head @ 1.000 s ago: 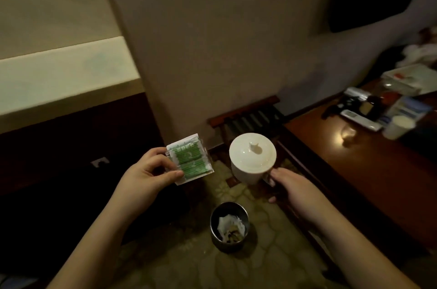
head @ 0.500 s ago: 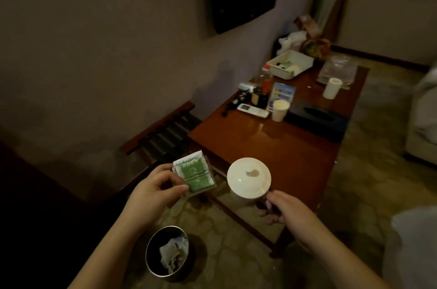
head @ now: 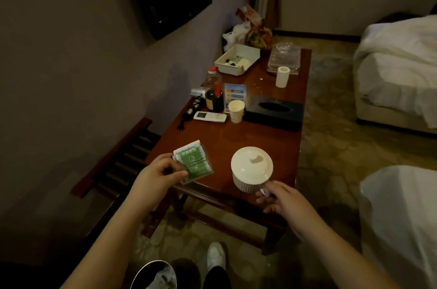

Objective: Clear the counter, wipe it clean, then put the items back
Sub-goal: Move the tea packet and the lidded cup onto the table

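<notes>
Wooden table, long & reddish, runs away from the viewer beside the wall, w/ a white bed off to the right. Far half holds a black tissue box, white tray, paper cup & remote. Over the near end: white lidded mug, right hand gripping its handle. Left hand pinches 2 green tea packets above the near-left corner.

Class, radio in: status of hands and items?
Left hand pinches green tea packets. Right hand grips lidded white cup by its handle. Table ahead cluttered at far end.
</notes>
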Available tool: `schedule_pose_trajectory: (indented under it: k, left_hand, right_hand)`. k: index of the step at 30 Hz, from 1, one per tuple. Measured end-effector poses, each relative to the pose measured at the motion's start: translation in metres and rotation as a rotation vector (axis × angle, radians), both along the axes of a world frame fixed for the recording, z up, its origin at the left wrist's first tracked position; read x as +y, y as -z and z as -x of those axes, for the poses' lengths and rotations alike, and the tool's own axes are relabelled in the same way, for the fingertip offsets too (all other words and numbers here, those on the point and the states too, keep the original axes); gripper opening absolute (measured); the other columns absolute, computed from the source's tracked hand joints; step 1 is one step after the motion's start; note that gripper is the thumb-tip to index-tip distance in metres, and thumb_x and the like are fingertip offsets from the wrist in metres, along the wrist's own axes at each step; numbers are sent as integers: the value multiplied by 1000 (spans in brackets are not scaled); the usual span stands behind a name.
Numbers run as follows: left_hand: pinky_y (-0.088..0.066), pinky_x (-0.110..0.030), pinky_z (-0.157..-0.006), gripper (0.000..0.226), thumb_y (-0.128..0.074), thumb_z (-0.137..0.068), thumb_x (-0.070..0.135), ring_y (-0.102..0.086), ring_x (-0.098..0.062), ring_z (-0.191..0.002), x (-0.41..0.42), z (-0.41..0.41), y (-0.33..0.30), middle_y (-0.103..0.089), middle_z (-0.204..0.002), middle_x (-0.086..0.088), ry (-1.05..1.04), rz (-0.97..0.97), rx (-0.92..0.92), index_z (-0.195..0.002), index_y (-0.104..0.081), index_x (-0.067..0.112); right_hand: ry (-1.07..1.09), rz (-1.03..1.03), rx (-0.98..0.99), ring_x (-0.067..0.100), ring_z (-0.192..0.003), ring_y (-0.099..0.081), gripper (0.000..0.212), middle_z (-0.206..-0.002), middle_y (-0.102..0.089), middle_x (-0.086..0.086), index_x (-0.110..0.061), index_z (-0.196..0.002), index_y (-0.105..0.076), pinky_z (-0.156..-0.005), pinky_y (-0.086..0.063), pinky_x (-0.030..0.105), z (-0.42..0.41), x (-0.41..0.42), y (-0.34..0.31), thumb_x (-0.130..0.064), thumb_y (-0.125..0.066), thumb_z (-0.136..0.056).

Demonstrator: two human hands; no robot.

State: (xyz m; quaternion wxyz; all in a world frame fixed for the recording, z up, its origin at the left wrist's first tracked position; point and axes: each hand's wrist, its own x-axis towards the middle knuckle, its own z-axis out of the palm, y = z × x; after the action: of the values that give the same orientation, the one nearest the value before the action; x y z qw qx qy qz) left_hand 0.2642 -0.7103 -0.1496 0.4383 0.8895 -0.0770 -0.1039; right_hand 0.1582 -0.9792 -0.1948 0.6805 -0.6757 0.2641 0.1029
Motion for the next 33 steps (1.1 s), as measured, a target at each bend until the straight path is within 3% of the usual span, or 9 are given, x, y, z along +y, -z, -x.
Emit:
schedule_pose_trajectory:
  k: [7,12,17,24,30,33]
  left_hand:
    - [-38,-21,-79,16,-73,-84,24,-52,-4,-105,-10,-115,27,-53,-121,17,73,-97,4,-76,-64,14]
    - [-32,-17,-77,15,-71,-86,19,-42,-3,-108,-17,-203,57,-42,-120,19,135,-175,51,-81,-64,6]
    - [-30,-21,-88,12,-71,-85,19,-40,-2,-112,-24,-273,99,-43,-133,13,201,-228,76,-81,-64,9]
    - [-27,-18,-94,9,-69,-86,17,-41,-15,-131,-36,-329,147,-39,-148,0,286,-308,152,-83,-62,13]
    - [-27,-18,-98,8,-67,-87,12,-38,-17,-134,-40,-355,174,-36,-151,-1,350,-371,160,-90,-61,7]
    - [-29,-19,-97,8,-67,-87,11,-42,-16,-131,-40,-364,183,-38,-149,1,390,-402,151,-85,-60,9]
  right_hand:
    - [52,32,-19,24,-94,-66,35,-92,-71,2,-8,-93,-67,-88,-52,45,-87,2,27,-38,-49,-96]
    - [95,-1,12,25,-95,-66,31,-94,-72,2,-14,-95,-68,-88,-51,46,-157,9,53,-38,-50,-96]
    - [126,-65,55,20,-100,-65,26,-104,-69,7,-15,-98,-67,-86,-52,40,-217,16,84,-33,-49,-98]
    - [132,-96,144,13,-104,-64,30,-109,-68,0,-17,-107,-65,-85,-53,34,-272,21,129,-40,-48,-97]
    - [150,-92,244,8,-103,-62,30,-111,-67,-4,-20,-113,-61,-73,-50,26,-303,30,149,-41,-46,-98]
    - [164,-113,275,11,-106,-61,30,-110,-68,-4,-17,-108,-62,-81,-51,31,-313,32,158,-41,-49,-97]
